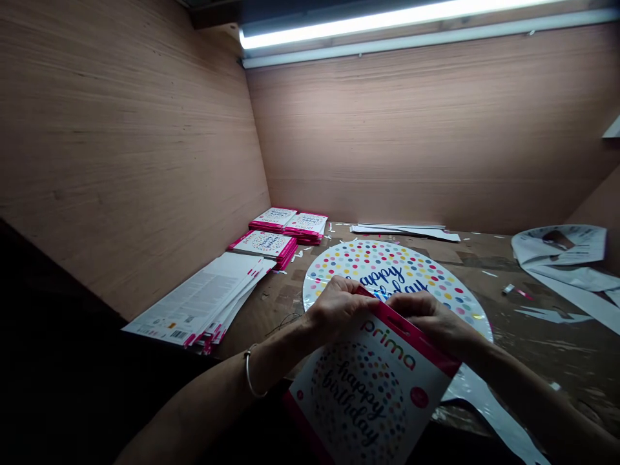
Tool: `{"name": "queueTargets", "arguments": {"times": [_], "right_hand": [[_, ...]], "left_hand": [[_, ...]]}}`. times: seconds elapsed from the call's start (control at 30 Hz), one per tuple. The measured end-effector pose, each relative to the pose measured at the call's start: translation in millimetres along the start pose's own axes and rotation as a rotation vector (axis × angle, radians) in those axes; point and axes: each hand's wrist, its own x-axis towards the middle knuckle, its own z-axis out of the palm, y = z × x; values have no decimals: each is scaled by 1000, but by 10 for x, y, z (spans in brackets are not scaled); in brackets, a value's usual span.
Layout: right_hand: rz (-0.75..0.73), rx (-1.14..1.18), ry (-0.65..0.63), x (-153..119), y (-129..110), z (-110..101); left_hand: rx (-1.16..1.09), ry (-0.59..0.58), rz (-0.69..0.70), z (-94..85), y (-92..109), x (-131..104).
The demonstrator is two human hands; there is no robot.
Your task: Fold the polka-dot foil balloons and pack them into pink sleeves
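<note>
A white printed packet (361, 400) with a pink top edge, "prima" and "happy birthday" on it hangs tilted in front of me. My left hand (339, 303) pinches its top edge at the left. At the same edge, further right, my right hand (431, 316) has its fingers curled against the packet, fingertips partly hidden. Behind both hands a round dotted "happy birthday" foil balloon (387, 258) lies flat on the table, its white tail (498, 413) running toward the lower right under my right forearm.
Stacks of finished-looking packets (266, 244) stand at the back left. Nearer lies a fan of unfolded printed cards (194, 297). White sheets (404, 230) lie by the back wall, and a crumpled white strip (557, 248) is at right. Wooden walls enclose the table (537, 336), which has paper scraps.
</note>
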Motion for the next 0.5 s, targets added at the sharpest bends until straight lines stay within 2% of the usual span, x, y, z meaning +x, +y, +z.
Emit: {"name": "queueTargets", "arguments": {"times": [0.1,0.17,0.23,0.33,0.4,0.47,0.5], "right_hand": [[-48,-254,29,17,91,-13],[-78,-475,73,-17,194,-57],[-113,-606,55,-94,302,-116],[-173,-549,0,-226,394,-195],[-142,-425,93,-266,378,-220],[-68,-291,216,-244,323,-218],[-26,-220,238,-214,294,-207]], "left_hand": [[-38,-10,1,-42,-31,1],[-90,-3,35,-117,-15,3],[-130,33,84,-218,27,5],[-153,71,116,-355,86,17],[-160,75,114,-384,81,39],[-160,60,102,-348,32,69],[-158,49,91,-311,-4,84]]}}
